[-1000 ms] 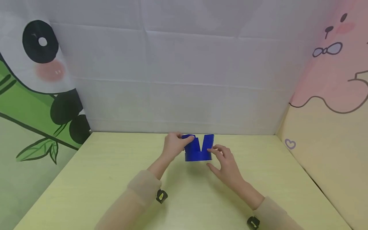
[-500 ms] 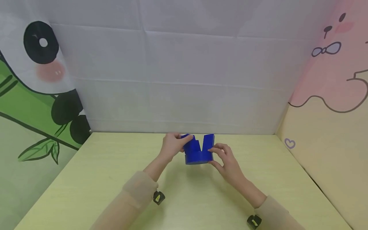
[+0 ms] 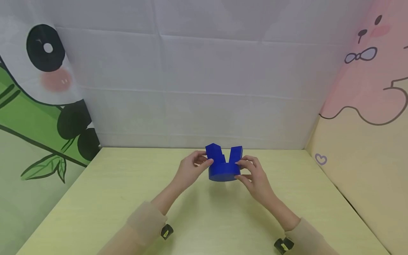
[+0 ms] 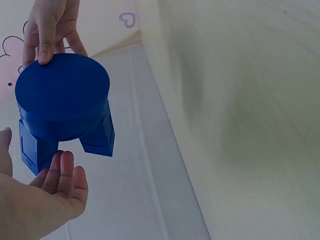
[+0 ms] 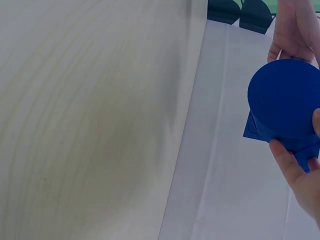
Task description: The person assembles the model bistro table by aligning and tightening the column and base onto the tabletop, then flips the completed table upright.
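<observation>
A blue plastic piece [image 3: 223, 171] with a thick round base and angular upright blocks is held above the table, its flat underside tilted towards me. My right hand [image 3: 259, 180] pinches the base at its right rim, thumb at the bottom edge and fingers along the side. My left hand [image 3: 188, 171] is at the piece's left side, fingers loosely bent. In the left wrist view, the left fingertips [image 4: 65, 165] lie by one block [image 4: 37, 150], while the thumb stands apart from the piece. The round underside [image 5: 282, 97] faces the right wrist camera; the blocks are mostly hidden there.
The pale yellow table [image 3: 111, 198] spreads beneath both hands. A white cloth wall [image 3: 204, 88] rises at its back edge. Printed cartoon panels stand left [image 3: 44, 81] and right [image 3: 363, 88]. Small black devices [image 3: 166, 232] sit by both sleeves.
The right hand has gone from an open thumb to pinching the base. The piece has shifted slightly right and tipped its underside towards me. The left hand's thumb has slid lower, its grip loosened.
</observation>
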`<state>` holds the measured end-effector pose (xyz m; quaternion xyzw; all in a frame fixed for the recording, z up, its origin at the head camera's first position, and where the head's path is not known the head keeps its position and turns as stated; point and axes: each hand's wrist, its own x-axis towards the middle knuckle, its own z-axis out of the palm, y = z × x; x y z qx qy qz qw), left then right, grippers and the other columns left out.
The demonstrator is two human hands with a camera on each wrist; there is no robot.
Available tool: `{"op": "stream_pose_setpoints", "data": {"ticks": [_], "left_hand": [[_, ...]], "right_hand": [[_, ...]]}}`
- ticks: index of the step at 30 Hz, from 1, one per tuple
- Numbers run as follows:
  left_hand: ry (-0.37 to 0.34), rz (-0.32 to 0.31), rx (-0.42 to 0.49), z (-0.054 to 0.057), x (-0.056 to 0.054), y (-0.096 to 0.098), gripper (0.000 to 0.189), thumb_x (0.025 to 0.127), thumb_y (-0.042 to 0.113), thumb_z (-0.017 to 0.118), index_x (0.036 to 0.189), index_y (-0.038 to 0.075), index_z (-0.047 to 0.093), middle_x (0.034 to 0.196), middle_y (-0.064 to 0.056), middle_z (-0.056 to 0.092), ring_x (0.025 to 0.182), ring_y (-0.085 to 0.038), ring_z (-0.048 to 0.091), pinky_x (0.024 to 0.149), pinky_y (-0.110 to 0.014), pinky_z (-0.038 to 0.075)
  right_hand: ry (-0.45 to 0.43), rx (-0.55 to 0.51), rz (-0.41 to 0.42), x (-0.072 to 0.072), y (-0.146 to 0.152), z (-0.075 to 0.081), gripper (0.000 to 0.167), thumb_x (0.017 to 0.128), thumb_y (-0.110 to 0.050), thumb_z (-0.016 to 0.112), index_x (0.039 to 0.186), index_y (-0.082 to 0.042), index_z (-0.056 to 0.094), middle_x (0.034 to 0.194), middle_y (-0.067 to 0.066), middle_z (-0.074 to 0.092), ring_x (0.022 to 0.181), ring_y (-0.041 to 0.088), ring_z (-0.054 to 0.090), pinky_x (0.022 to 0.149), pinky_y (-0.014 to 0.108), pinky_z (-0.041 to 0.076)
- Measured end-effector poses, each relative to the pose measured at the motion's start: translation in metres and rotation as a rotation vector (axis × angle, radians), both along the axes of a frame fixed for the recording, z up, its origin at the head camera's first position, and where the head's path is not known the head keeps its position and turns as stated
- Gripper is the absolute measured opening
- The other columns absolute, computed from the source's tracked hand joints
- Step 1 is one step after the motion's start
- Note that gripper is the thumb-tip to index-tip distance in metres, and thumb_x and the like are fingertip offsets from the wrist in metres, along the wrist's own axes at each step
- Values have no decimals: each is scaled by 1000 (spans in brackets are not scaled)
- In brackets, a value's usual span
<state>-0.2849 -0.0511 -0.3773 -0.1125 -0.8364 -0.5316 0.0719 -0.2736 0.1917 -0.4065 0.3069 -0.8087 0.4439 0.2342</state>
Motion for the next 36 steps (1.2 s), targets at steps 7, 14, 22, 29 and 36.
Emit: {"op": "stream_pose_setpoints", "data": {"ticks": [7,14,22,29,36], "left_hand": [[312,-140,-229,-16,19,-6,79,78,28,78,144,17,34,119,-1,59,105,-16,57,88,-42,46],[694,-164,-481,-27,28,-7,91,70,24,85,144,20,33,123,-5,54,112,-21,51,91,-43,42],[768,-130,-479,-32,35,-4,85,67,25,85,139,16,41,115,-7,55,108,-22,51,88,-40,46],[604,-141,-397,-32,32,-10,85,68,25,84,140,17,41,112,-3,58,108,-18,50,88,-39,45],[421,-164,-264,-25,23,-14,82,68,22,84,140,15,44,106,-3,61,104,-18,51,90,-42,45]], "right_hand": [[-106,-51,-2,5,5,13,36,82,3,68,115,-2,57,121,12,45,97,29,60,70,30,56],[-294,-142,75,10,9,21,35,88,-6,64,120,-3,53,125,15,42,105,40,59,71,32,56],[-570,-249,150,18,7,21,38,92,-17,61,127,-5,49,127,17,40,108,38,57,72,38,56],[-584,-232,170,19,3,18,46,91,-18,63,133,-9,50,131,17,41,110,37,56,74,36,56],[-533,-159,245,11,0,8,74,78,-8,76,142,-20,41,137,11,36,107,35,56,79,30,54]]}}
